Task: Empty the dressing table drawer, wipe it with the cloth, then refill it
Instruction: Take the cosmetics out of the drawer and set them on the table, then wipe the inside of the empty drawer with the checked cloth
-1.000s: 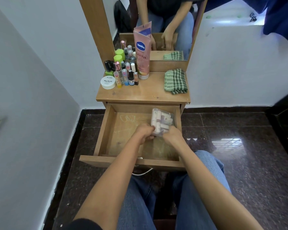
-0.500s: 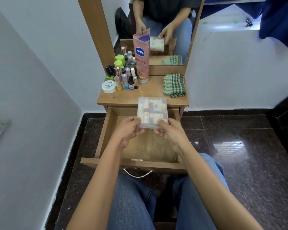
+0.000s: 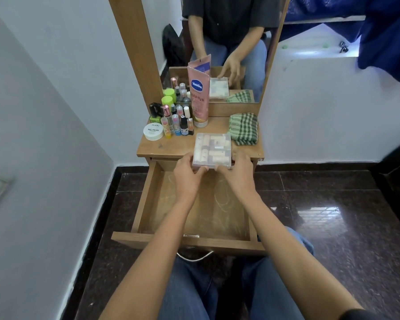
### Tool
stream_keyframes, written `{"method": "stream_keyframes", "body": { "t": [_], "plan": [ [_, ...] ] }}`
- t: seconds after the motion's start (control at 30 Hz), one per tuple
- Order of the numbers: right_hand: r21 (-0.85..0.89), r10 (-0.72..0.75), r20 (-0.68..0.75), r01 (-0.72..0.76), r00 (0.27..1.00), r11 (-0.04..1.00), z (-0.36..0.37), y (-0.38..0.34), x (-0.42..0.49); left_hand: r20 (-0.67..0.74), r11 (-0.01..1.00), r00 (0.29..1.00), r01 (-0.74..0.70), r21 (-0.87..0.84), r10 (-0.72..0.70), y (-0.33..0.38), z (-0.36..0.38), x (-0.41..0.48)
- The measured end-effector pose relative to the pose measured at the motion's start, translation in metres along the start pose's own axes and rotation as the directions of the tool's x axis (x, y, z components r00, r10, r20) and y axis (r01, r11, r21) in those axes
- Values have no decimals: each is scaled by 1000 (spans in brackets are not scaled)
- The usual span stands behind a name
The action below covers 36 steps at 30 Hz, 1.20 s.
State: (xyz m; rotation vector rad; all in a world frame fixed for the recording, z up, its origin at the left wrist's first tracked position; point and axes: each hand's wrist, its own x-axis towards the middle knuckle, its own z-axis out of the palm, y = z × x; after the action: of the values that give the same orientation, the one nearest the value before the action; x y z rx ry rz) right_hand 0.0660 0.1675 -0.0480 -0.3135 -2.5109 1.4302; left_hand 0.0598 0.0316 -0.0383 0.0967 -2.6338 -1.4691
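Observation:
A clear plastic box (image 3: pixel 212 149) of pale small items is at the front edge of the dressing table top (image 3: pixel 171 146). My left hand (image 3: pixel 187 175) grips its near left corner and my right hand (image 3: pixel 238 172) grips its near right corner. Below them the wooden drawer (image 3: pixel 148 197) is pulled out, with nothing visible on its scuffed floor. A folded green checked cloth (image 3: pixel 244 128) lies on the table top to the right of the box.
A pink Vaseline tube (image 3: pixel 198 95), several small bottles (image 3: pixel 176 121) and a white nail polish jar (image 3: pixel 153 131) stand at the table's left and back. A mirror (image 3: pixel 226 42) rises behind. Walls close in on both sides; dark tiles cover the floor.
Both hands lifted the clear box out of the drawer and carried it up and away, to the front edge of the table top.

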Motion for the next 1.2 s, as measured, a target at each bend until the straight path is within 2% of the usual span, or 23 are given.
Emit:
{"method": "stream_keyframes", "body": {
  "t": [0.13, 0.27, 0.33, 0.43, 0.53, 0.7, 0.9, 1.03, 1.2],
  "plan": [
    [-202, -94, 37, 100, 995, 974, 8, 8, 1, -34, 999, 998, -48, 20, 48, -7, 4, 1],
    [-320, -146, 87, 167, 985, 933, 3, 10, 8, -29, 993, 996, -82, 89, 84, -8, 7, 4],
    [-305, -167, 60, 177, 984, 936, -3, 8, 15, 6, 967, 995, -102, 235, 103, -9, 10, 7],
    [-252, -179, -134, 141, 975, 957, -15, 3, 32, -6, 841, 985, -143, 522, 171, -9, 14, 8],
    [-215, -66, -244, 13, 968, 977, -25, -1, 59, 13, 795, 976, -185, 578, 217, -6, 20, 9],
    [-222, 158, -172, -194, 972, 955, -30, 0, 91, 76, 790, 967, -244, 562, 244, -5, 23, 14],
    [-129, 357, -150, -377, 922, 917, -41, 7, 104, 109, 810, 965, -261, 526, 240, -6, 25, 20],
    [-42, 399, -187, -413, 898, 910, -48, 17, 94, 117, 810, 962, -270, 520, 246, -2, 25, 23],
    [221, 388, -207, -344, 898, 913, -51, 28, 76, 121, 816, 962, -271, 511, 243, 3, 27, 28]
  ]
}}
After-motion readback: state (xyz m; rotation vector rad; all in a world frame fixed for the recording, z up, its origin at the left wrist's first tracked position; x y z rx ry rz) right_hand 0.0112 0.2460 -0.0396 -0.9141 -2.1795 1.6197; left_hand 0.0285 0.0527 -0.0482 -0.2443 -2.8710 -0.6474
